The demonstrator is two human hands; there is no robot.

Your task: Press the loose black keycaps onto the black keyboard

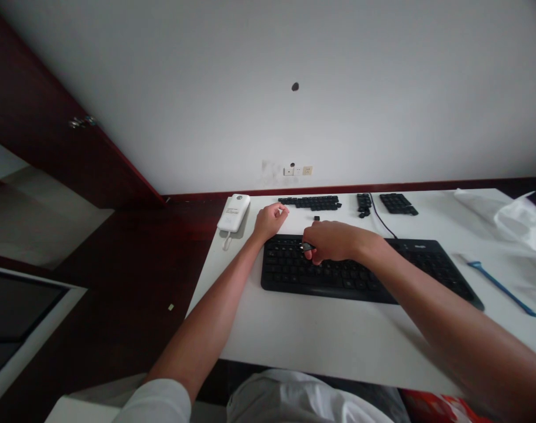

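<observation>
A black keyboard (365,270) lies across the white table (321,335). My right hand (332,242) hovers over its upper left rows, fingers pinched on a small dark keycap (307,247). My left hand (271,220) rests on the table just behind the keyboard's left corner, fingers curled in a loose fist; what it holds, if anything, is hidden. Rows of loose black keycaps (312,202) lie at the back of the table, with one single keycap (316,218) between them and the keyboard.
A white power bank (234,212) sits at the table's back left corner. More keycap groups (398,203) and a small pile (364,204) lie at the back right. A blue tool (501,288) and clear plastic bags (515,220) are at the right. The keyboard cable (379,218) runs backwards.
</observation>
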